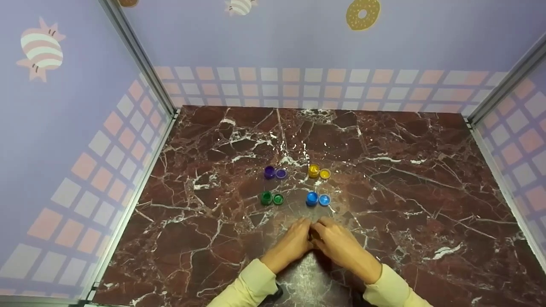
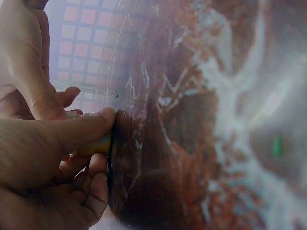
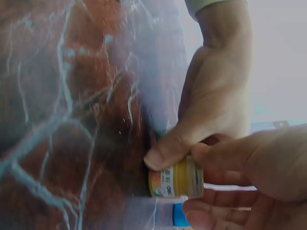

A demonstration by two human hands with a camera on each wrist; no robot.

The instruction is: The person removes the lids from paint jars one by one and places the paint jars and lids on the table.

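Observation:
Close to the table's front, both hands meet around a small paint jar (image 3: 181, 177) with a yellow body, a printed label and a pale lid (image 3: 194, 177). My left hand (image 1: 291, 244) grips the jar's body, its thumb along the side. With thumb and fingers, my right hand (image 1: 338, 244) pinches the lid end. The hands mostly hide this jar in the head view; part of its yellow side (image 2: 91, 148) shows in the left wrist view. Just beyond stand uncapped paint jars: green (image 1: 266, 198), blue (image 1: 312, 198), purple (image 1: 269, 172) and yellow (image 1: 313, 171).
Beside each uncapped jar, on its right, lies its lid: green (image 1: 278, 199), blue (image 1: 324, 200), purple (image 1: 281, 173) and yellow (image 1: 325, 173). The marbled dark red table (image 1: 204, 238) is bounded by a left panel (image 1: 64, 128), a back panel (image 1: 298, 42) and a right panel (image 1: 529, 140).

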